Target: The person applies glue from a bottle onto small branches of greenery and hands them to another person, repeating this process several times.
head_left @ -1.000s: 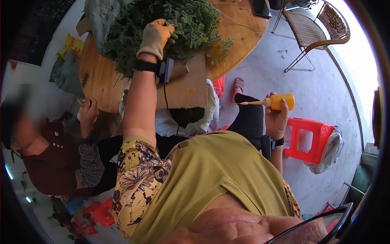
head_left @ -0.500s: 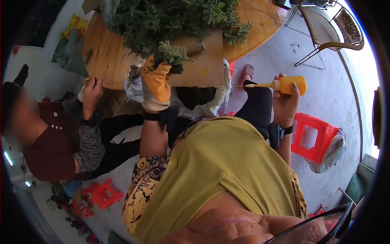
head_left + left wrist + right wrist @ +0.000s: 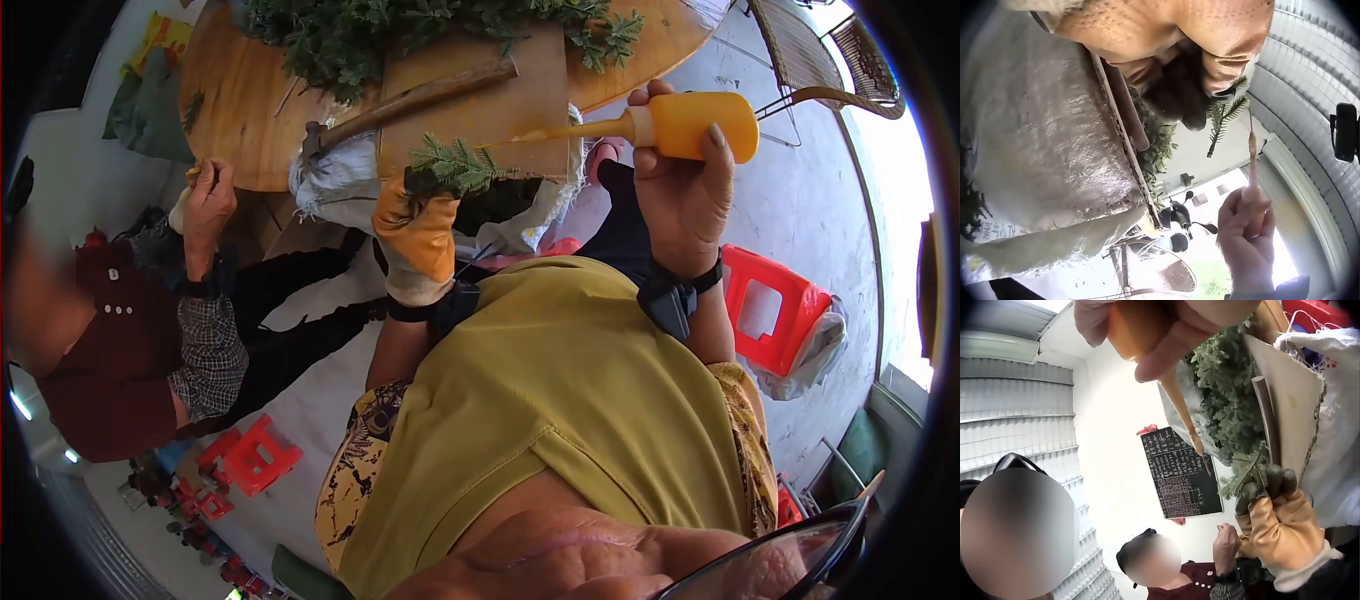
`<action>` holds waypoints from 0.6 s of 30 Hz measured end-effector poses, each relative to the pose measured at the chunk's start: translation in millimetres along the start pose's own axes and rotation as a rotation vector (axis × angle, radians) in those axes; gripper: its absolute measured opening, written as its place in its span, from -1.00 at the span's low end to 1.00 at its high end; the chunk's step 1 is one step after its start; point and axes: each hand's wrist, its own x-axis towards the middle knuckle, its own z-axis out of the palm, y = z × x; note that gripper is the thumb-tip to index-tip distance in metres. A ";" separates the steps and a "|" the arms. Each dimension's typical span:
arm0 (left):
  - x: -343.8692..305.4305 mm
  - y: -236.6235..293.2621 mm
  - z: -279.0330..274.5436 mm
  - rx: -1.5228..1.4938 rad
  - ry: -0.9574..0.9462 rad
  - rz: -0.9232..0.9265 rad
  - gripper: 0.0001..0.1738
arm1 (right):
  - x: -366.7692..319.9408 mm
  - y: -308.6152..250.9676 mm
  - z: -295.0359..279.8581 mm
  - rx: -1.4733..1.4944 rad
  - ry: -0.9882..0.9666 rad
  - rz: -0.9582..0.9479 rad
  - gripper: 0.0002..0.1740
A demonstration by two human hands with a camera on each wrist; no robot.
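Note:
My left hand (image 3: 415, 238), in an orange and grey work glove, pinches a small green conifer sprig (image 3: 462, 166) above the front of the table. The sprig's needles fan out past the dark fingertips, while its lower end is hidden in the glove. My bare right hand (image 3: 683, 200) grips a yellow squeeze bottle (image 3: 710, 126) with a long tapered nozzle. That nozzle points left, and its thin tip is right by the sprig in the head view. In the right wrist view, the bottle (image 3: 1138, 328) slants down toward the sprig (image 3: 1247, 474).
A hammer (image 3: 420, 100) lies across brown cardboard (image 3: 540, 85) on the round wooden table (image 3: 225, 110). Behind it is a heap of conifer branches (image 3: 400, 35). Another person (image 3: 125, 340) sits at left. A red stool (image 3: 775, 310) and wicker chair (image 3: 800, 50) stand at right.
My left hand has come back from the branch heap with the sprig and moved in front of the cardboard. My right hand has raised the bottle and brought its nozzle leftward to the sprig.

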 end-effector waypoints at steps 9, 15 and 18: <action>-8.0 -2.9 7.1 -0.026 -0.019 -0.006 -0.71 | 0.1 18.4 9.8 -0.068 0.020 0.079 -0.52; -7.1 -7.1 4.7 0.023 -0.014 0.021 -0.68 | -0.5 21.1 11.4 -0.083 0.036 0.076 -0.53; -6.3 -1.4 11.4 -0.042 0.025 -0.012 -0.68 | -1.2 21.2 8.5 -0.098 0.036 0.071 -0.53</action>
